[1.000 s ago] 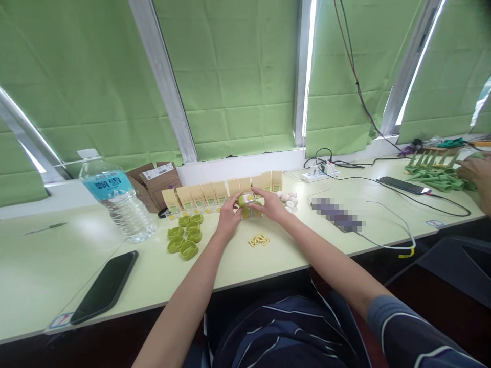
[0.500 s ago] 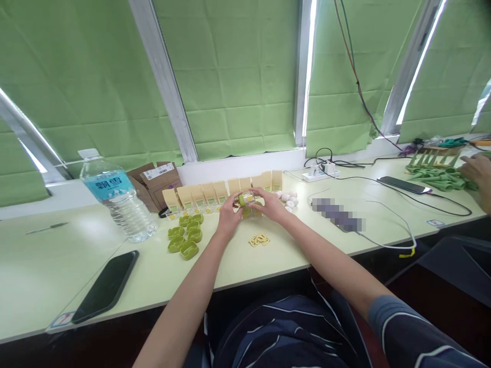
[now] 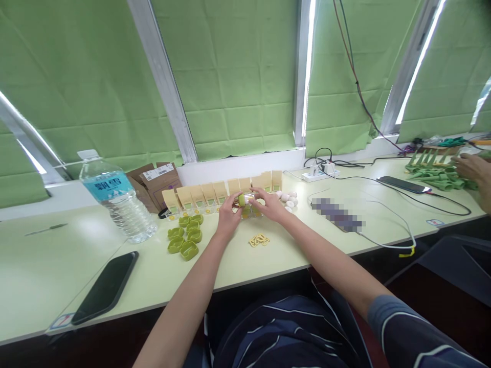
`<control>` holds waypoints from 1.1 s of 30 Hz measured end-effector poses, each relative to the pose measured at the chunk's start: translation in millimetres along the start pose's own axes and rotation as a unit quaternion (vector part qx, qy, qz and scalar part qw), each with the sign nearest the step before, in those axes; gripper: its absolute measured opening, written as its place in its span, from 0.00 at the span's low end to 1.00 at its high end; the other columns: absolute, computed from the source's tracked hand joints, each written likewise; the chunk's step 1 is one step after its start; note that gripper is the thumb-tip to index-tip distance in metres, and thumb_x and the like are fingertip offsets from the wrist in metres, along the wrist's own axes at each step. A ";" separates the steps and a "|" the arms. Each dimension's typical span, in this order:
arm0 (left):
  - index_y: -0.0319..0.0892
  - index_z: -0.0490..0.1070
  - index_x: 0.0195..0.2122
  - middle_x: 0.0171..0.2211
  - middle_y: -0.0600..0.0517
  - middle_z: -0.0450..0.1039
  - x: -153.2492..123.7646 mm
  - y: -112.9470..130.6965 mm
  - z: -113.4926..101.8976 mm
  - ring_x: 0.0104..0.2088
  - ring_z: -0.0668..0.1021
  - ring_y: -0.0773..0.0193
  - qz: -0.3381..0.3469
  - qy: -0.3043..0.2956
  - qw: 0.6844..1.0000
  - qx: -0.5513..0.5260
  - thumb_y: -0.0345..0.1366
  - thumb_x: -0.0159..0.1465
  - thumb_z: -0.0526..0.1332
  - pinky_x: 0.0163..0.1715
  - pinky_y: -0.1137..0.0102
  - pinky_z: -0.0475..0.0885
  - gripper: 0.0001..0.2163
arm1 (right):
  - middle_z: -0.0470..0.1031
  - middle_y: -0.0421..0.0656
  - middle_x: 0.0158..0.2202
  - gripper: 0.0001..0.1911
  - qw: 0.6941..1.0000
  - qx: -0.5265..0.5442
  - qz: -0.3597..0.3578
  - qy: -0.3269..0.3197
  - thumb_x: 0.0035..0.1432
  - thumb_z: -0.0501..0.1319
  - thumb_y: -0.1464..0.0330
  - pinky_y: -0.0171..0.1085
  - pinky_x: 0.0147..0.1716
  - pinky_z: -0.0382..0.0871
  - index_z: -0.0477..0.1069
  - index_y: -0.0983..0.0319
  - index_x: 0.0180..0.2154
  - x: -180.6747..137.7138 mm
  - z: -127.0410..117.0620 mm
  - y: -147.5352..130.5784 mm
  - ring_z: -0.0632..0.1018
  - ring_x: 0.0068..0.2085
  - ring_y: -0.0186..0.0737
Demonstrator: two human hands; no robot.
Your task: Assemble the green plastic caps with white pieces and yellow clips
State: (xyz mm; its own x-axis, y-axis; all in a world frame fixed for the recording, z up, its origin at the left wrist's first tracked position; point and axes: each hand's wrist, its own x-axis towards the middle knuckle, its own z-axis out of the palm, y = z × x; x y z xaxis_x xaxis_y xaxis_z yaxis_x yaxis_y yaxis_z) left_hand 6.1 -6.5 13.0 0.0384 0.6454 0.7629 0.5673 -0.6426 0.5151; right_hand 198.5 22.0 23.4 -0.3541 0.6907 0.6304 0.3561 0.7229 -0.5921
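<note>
Just beyond the small pile of pale-yellow looped pieces, a small clear-and-green plastic container lies between the fingertips of both hands: the left hand grips its green end, the right hand its clear end. Olive-green hollow plastic shells sit left of the pile.

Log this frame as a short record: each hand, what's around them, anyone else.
Left hand: holds the green end of a small green-and-clear container
Right hand: on the container's clear end
Left of hands: green molded pieces, grouped on the table
Nearer the person: loose yellow pieces
Behind hands: row of upright beige cards
Right of hands: whitish rounded pieces
Co-worker: one hand at far right, beside green items
</note>
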 end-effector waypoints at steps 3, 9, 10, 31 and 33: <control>0.46 0.72 0.54 0.49 0.47 0.76 0.1 -1.2 0.8 0.43 0.78 0.61 -0.002 -0.004 1.000 0.000 0.25 0.58 0.61 0.44 0.64 0.77 0.22 | 0.80 0.46 0.47 0.25 1.000 0.005 0.001 0.000 0.65 0.59 0.58 0.46 0.51 0.70 0.65 0.58 0.60 0.0 -0.3 0.0 0.79 0.47 0.45; 0.46 0.71 0.54 0.49 0.47 0.75 0.5 1.5 0.2 0.43 0.78 0.60 -0.003 0.000 1.000 0.015 0.25 0.58 0.61 0.44 0.63 0.75 0.22 | 0.78 0.46 0.45 0.24 0.999 0.042 -0.015 0.023 0.64 0.59 0.58 0.46 0.51 0.70 0.65 0.58 0.58 1.7 1.6 1.5 0.78 0.47 0.44; 0.46 0.71 0.53 0.49 0.47 0.75 0.7 2.3 -0.1 0.44 0.78 0.60 -0.004 0.007 1.000 0.022 0.25 0.58 0.61 0.45 0.63 0.75 0.21 | 0.77 0.47 0.46 0.24 0.998 0.052 -0.015 0.037 0.64 0.59 0.58 0.46 0.51 0.71 0.65 0.59 0.58 2.2 1.6 2.2 0.78 0.46 0.43; 0.46 0.67 0.47 0.45 0.50 0.76 -0.6 9.4 0.0 0.43 0.77 0.61 -0.026 -0.002 0.999 0.035 0.32 0.56 0.67 0.40 0.67 0.70 0.18 | 0.73 0.40 0.36 0.16 0.996 0.070 0.028 0.042 0.62 0.57 0.57 0.37 0.31 0.66 0.62 0.58 0.47 -1.6 -5.9 -8.2 0.71 0.29 0.37; 0.46 0.67 0.46 0.44 0.51 0.76 -0.8 8.5 0.3 0.43 0.77 0.61 -0.019 -0.013 0.999 0.038 0.32 0.56 0.66 0.39 0.67 0.70 0.17 | 0.73 0.39 0.35 0.17 0.998 0.049 0.007 0.031 0.60 0.60 0.54 0.36 0.32 0.65 0.65 0.58 0.45 -1.7 -6.5 -11.6 0.72 0.30 0.36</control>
State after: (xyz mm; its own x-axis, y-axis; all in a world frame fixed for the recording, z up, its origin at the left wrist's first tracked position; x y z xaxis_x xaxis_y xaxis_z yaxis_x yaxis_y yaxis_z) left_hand 11.1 -12.3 16.6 0.0360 0.6792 0.7330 0.6297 -0.5850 0.5111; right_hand 200.6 12.3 32.4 -0.2949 0.7008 0.6495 0.2740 0.7132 -0.6452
